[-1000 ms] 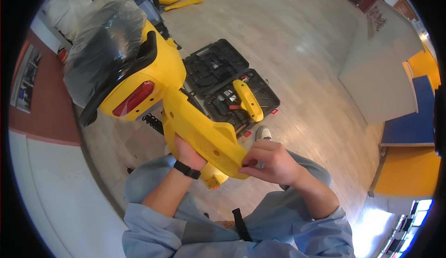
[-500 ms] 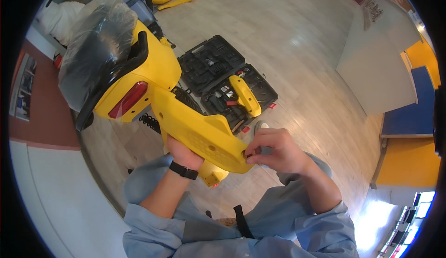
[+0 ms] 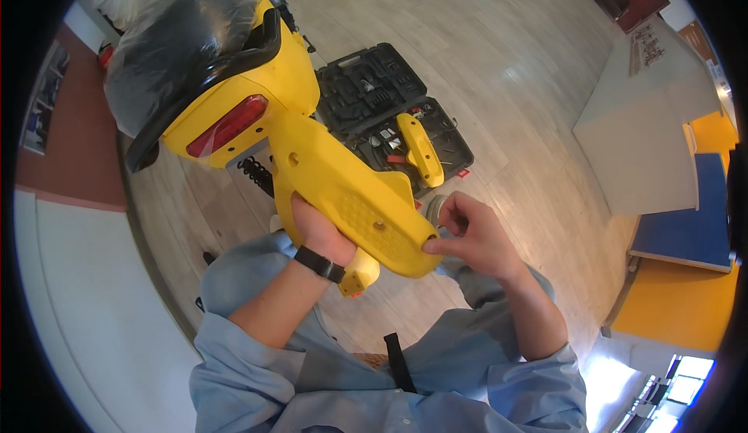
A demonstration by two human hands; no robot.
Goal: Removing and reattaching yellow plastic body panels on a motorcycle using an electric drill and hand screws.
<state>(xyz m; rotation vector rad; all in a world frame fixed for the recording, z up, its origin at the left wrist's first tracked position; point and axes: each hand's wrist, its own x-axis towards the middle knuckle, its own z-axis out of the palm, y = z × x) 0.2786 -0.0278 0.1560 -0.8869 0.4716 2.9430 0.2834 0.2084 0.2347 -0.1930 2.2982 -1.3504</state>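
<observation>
The left hand [image 3: 322, 230] grips the long yellow panel [image 3: 335, 187] by its near edge. The panel slants in front of the knees, its far end right by the tail of the yellow scooter [image 3: 292, 70]. The right hand [image 3: 479, 238] has its thumb at the panel's near end, by a small dark spot [image 3: 431, 239] — I can't tell if it pinches anything.

The job looks only part done. I see no screw heads in the panel's other two holes, and a black spring [image 3: 255, 174] shows bare under the scooter. A smaller yellow part [image 3: 421, 151] lies in the open tool case [image 3: 378, 74] — so fitting that seems left too.
</observation>
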